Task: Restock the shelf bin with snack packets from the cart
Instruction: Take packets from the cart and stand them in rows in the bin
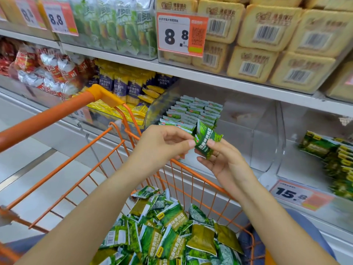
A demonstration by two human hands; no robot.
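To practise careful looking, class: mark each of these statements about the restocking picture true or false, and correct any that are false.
1. Both hands hold one green snack packet. True: the left hand and the right hand pinch it.
2. The cart is blue. False: its frame and handle are orange.
3. Green packets in the cart lie in a loose heap. True.
4. The clear shelf bin is packed full. False: neat rows of packets fill only its left part.
5. The price tag on the upper shelf reads 8.8. True.
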